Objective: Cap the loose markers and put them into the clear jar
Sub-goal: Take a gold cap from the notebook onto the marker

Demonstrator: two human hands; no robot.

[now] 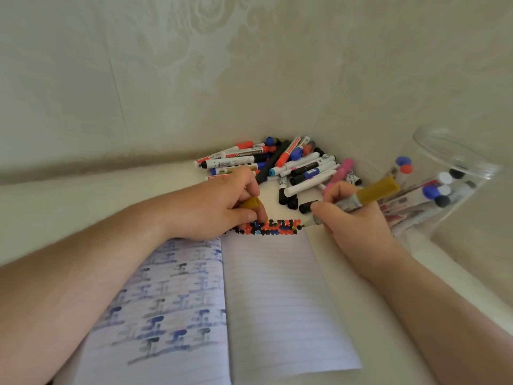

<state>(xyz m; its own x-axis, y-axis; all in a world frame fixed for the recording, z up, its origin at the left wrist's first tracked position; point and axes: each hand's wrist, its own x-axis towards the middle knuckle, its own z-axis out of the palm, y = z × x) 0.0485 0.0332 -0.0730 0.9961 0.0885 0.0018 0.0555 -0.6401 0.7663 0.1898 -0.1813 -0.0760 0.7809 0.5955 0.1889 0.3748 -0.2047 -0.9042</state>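
Markers point(294, 165) are lying in a loose heap on the white desk point(91, 195), pushed into the corner where two pale patterned walls point(194, 79) are meeting; most are white-barrelled with black, blue or red caps, a pink one is lying at the heap's right edge, and a few black caps are sitting loose at its near side. Right of the heap, the clear jar point(455, 173) is lying tilted on its side against the wall, its open mouth facing up and left, with several capped markers already resting inside it. An open lined notebook point(277, 301) is lying in front of the person; its left page is carrying rows of blue and grey ink marks showing through, and a band of black, red and blue dots point(272, 227) is running along the top of the right page. The right hand point(358, 215) is gripping a gold marker point(358, 200), its fingers curling round the grey barrel, the gold rear end pointing up and right toward the jar and the bare tip touching the page just at the right end of the dots. The left hand point(219, 207) is resting on the notebook's top edge, its fingers and thumb pinching the gold cap point(251, 203), well apart from the marker's tip. Both bare forearms are reaching in from the bottom corners.
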